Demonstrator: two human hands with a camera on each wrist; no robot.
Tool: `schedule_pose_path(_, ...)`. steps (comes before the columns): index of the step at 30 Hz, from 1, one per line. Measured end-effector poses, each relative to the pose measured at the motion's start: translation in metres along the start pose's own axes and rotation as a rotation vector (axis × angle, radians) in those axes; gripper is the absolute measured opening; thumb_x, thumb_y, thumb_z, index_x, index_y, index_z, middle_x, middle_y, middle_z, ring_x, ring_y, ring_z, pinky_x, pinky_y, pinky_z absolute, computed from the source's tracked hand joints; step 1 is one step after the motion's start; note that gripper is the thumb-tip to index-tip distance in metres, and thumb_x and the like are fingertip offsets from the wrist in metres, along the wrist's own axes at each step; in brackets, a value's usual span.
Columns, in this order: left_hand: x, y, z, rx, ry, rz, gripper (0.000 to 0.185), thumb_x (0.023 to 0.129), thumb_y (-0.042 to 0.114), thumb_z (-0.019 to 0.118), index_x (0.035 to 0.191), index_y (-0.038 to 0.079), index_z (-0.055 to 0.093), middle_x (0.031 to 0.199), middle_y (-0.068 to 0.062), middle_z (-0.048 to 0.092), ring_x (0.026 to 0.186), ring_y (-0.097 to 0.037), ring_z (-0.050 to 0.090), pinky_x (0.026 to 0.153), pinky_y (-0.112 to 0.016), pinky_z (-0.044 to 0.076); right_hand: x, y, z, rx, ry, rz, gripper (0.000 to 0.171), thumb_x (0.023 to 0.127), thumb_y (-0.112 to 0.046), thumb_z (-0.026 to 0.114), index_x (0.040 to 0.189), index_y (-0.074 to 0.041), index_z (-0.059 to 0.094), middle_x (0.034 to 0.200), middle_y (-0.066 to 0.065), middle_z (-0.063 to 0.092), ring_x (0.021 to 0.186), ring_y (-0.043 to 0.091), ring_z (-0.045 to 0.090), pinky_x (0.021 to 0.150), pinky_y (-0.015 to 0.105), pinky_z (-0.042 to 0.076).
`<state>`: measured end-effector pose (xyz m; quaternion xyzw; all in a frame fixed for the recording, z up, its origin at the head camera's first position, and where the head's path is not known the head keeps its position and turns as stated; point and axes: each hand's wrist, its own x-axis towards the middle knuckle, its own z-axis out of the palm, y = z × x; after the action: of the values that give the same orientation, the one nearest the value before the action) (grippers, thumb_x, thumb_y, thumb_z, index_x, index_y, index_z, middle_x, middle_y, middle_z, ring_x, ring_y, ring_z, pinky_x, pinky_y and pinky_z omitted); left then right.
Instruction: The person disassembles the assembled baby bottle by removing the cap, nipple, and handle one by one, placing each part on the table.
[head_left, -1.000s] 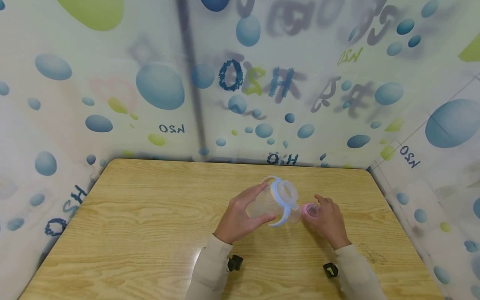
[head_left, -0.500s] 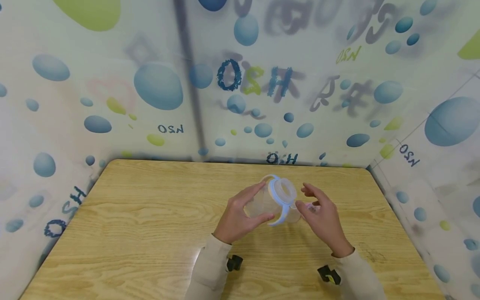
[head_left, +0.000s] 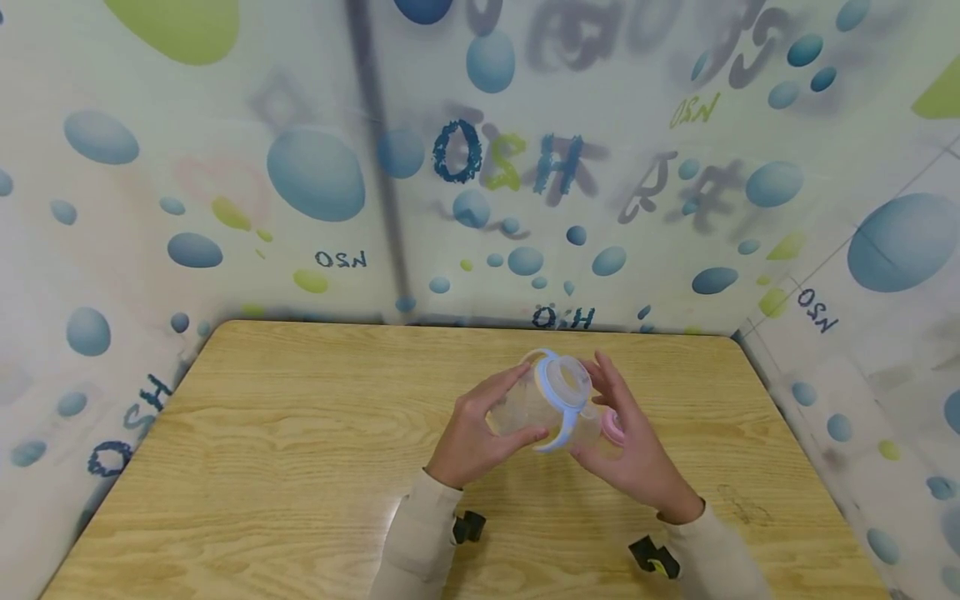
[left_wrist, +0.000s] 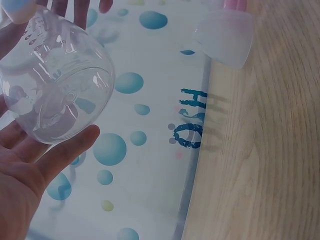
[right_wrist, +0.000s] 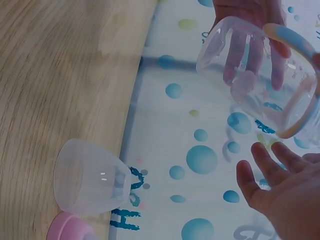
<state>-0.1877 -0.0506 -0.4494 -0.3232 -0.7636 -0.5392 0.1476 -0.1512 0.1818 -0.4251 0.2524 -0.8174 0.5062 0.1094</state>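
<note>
While the left hand [head_left: 480,433] clasped the clear bottle [head_left: 536,404], right hand [head_left: 637,454], fingers apart, reached alongside; apparently mid-approach, needing a grip on its collar.

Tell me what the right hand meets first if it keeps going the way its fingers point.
Most likely the clear bottle with the blue handled collar, gripped by the left hand. The right hand has straight fingers aimed at the collar end; whether they already touch it is unclear.
</note>
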Motion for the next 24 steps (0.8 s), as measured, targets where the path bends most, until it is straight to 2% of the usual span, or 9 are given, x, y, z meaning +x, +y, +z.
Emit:
schedule_pose_path(3,0.0,0.0,0.0,-0.001,0.001,0.007,0.074,0.078,0.022,0.088,0.143,0.012,0.055,0.141,-0.004,0.057,0.125,-0.019,0.057,0.09,-0.038,0.055,0.0,-0.001,0.003,0.056,-0.027,0.0,0.121,0.073,0.005,0.084,0.161,-0.016,0.004,0.161,0.011,0.028,0.135,0.018,0.039,0.099,0.066,0.039)
schedule_pose_path(5,0.0,0.001,0.0,-0.003,0.0,0.011,0.074,0.078,0.022,0.088,0.143,0.011,0.054,0.141,-0.004,0.057,0.125,-0.019,0.057,0.09,-0.038,0.055,0.0,-0.003,0.006,0.102,-0.031,0.001,0.128,0.071,0.006,0.086,0.161,-0.018,-0.001,0.162,0.012,0.024,0.131,0.023,0.039,0.093,0.077,0.035)
schedule_pose_path(9,0.0,0.0,0.0,-0.006,-0.003,0.014,0.074,0.078,0.022,0.087,0.143,0.011,0.054,0.142,-0.004,0.057,0.126,-0.019,0.057,0.091,-0.039,0.055,0.001,-0.005,0.009,0.162,-0.013,0.015,0.137,0.067,0.007,0.088,0.16,-0.02,-0.008,0.163,0.014,0.021,0.131,0.023,0.039,0.093,0.081,0.029)
schedule_pose_path(15,0.0,0.0,0.001,-0.014,-0.004,0.023,0.075,0.078,0.022,0.088,0.143,0.01,0.054,0.142,-0.004,0.057,0.125,-0.02,0.057,0.09,-0.041,0.055,0.001,-0.006,0.013,0.184,0.014,0.043,0.139,0.066,0.007,0.089,0.16,-0.027,-0.008,0.161,0.014,0.026,0.134,0.011,0.04,0.095,0.083,0.022)
schedule_pose_path(19,0.0,-0.001,0.001,-0.016,0.0,0.046,0.075,0.078,0.02,0.088,0.143,0.006,0.054,0.141,-0.008,0.057,0.123,-0.027,0.059,0.088,-0.043,0.056,0.001,-0.006,0.015,0.175,0.018,0.028,0.139,0.067,0.008,0.088,0.16,-0.025,-0.009,0.16,0.015,0.028,0.133,0.012,0.043,0.099,0.078,0.026)
schedule_pose_path(22,0.001,-0.001,0.002,-0.014,0.002,0.064,0.075,0.078,0.019,0.088,0.142,0.004,0.053,0.14,-0.01,0.058,0.122,-0.03,0.06,0.086,-0.047,0.056,0.001,-0.006,0.016,0.154,0.024,0.013,0.138,0.067,0.009,0.088,0.16,-0.023,-0.009,0.159,0.016,0.029,0.136,0.019,0.043,0.109,0.056,0.035)
schedule_pose_path(24,0.001,-0.001,0.002,-0.017,0.001,0.064,0.075,0.078,0.019,0.088,0.143,0.005,0.053,0.14,-0.01,0.057,0.122,-0.028,0.06,0.086,-0.049,0.056,0.001,-0.006,0.016,0.145,0.028,0.009,0.139,0.066,0.01,0.088,0.16,-0.023,-0.009,0.159,0.016,0.03,0.138,0.025,0.041,0.11,0.039,0.037)
